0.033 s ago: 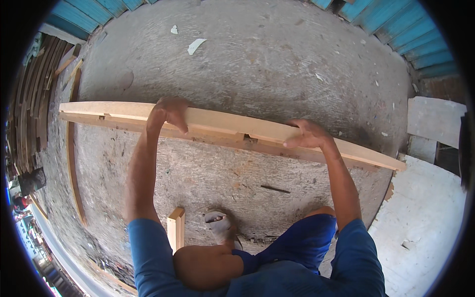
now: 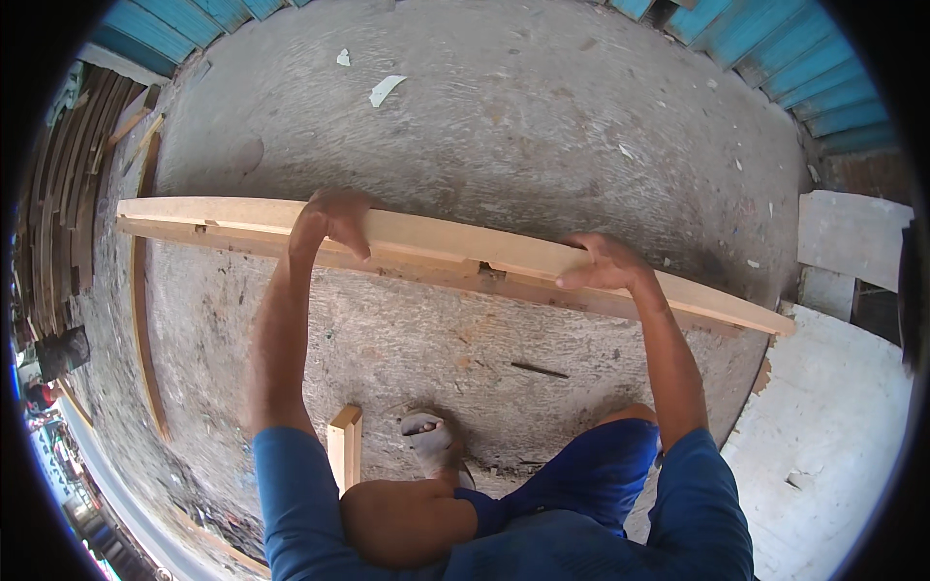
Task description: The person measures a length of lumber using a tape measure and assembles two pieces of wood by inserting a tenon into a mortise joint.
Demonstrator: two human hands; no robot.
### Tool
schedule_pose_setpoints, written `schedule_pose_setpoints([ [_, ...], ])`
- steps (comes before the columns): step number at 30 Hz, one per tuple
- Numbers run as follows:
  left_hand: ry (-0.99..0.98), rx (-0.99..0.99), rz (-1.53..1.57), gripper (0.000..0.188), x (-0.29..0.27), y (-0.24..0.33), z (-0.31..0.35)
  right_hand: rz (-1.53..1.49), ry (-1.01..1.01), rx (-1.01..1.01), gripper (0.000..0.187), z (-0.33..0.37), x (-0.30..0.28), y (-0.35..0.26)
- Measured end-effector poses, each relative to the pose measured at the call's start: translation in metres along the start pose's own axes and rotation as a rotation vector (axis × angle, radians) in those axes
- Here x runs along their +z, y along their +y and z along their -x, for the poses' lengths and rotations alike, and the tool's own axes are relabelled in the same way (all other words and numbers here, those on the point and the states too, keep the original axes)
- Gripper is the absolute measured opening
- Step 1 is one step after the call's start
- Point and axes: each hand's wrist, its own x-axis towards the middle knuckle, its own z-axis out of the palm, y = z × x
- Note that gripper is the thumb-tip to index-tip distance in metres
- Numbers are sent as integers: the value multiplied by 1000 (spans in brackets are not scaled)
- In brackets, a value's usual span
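A long pale wooden beam [image 2: 446,235] runs across the view in front of me, its left end slightly farther away than its right. Small notches are cut in its near side, one left of my left hand and one between the hands. Below its near edge shows a browner strip of wood [image 2: 407,271]; whether it is a second piece I cannot tell. My left hand [image 2: 336,219] is closed over the beam left of its middle, thumb on the near side. Right of the middle, my right hand [image 2: 608,262] grips the same beam. The fingers' far sides are hidden behind it.
A short wooden block [image 2: 345,447] stands by my left knee. At left lie a thin batten [image 2: 145,349] and a stack of dark boards [image 2: 58,203]. White panels [image 2: 823,436] lie at right. Blue corrugated walls [image 2: 799,58] border the far side; scraps dot the concrete floor [image 2: 542,116].
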Motion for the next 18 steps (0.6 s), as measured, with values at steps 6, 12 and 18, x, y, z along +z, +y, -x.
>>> schedule_pose_setpoints([
  [6, 78, 0, -6, 70, 3, 2, 11, -4, -14, 46, 93, -2, 4, -2],
  [12, 102, -20, -42, 86, -2, 13, 16, -20, -3, 80, 90, 8, -3, -13],
  [18, 157, -79, -51, 93, 4, 11, 20, -15, 5, 60, 90, 4, -1, -11],
])
